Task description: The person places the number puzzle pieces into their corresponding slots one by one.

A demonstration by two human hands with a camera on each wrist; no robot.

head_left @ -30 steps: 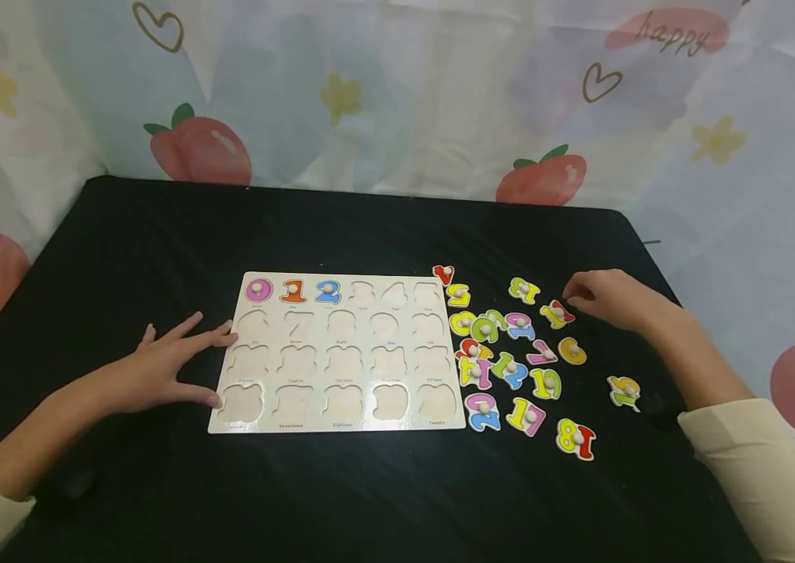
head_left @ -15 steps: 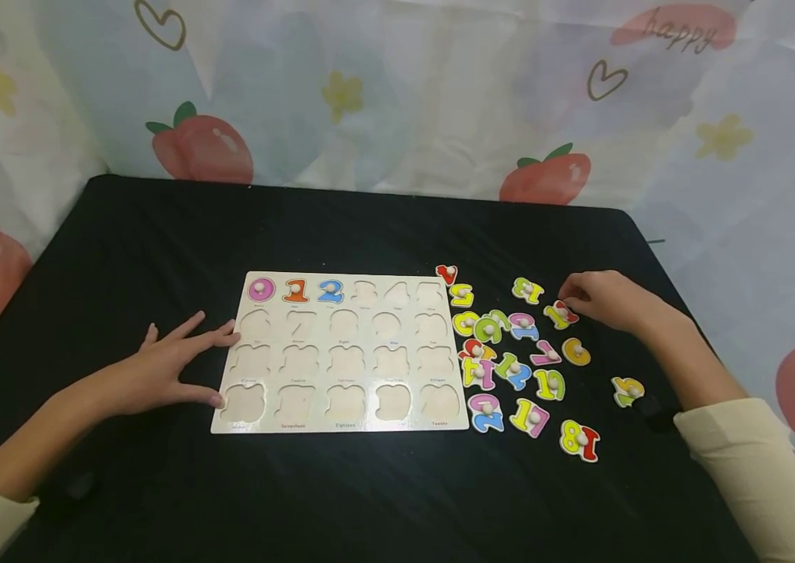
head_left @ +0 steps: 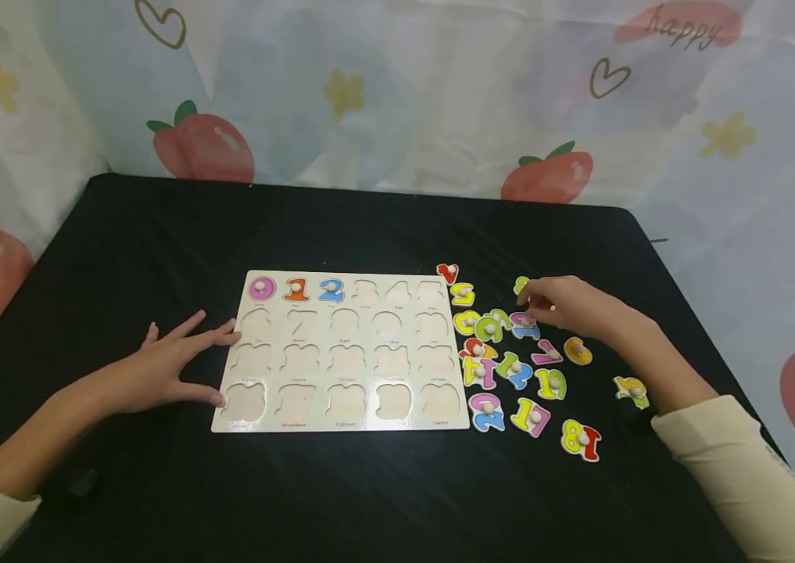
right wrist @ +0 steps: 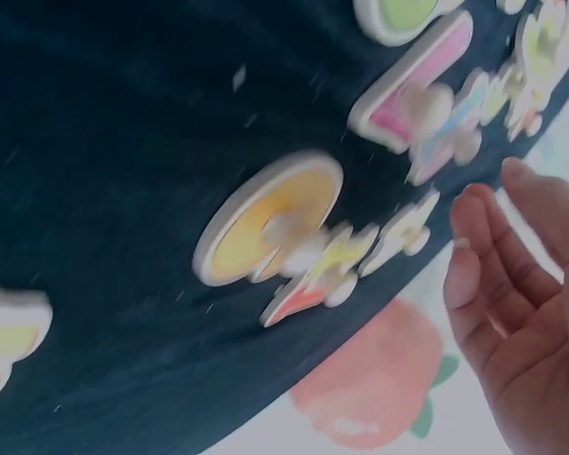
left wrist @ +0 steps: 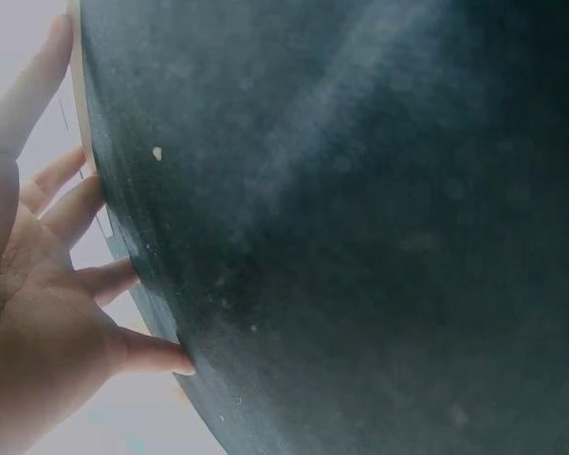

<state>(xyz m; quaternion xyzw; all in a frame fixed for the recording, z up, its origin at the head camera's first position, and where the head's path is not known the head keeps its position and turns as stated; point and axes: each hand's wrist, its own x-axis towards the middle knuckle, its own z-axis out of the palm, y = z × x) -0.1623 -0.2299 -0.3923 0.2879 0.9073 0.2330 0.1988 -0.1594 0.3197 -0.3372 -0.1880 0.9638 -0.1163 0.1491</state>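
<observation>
A strawberry-print cloth (head_left: 397, 94) hangs behind the black table (head_left: 369, 500).

One pale wooden puzzle board (head_left: 341, 352) lies at centre frame; three coloured number pieces (head_left: 296, 289) sit in its top row, leaving eighteen cut-outs bare. Right of it, some sixteen loose painted wooden number pieces (head_left: 510, 367) lie scattered, overlapping, the count uncertain. Two hands (head_left: 158, 367) show.
</observation>
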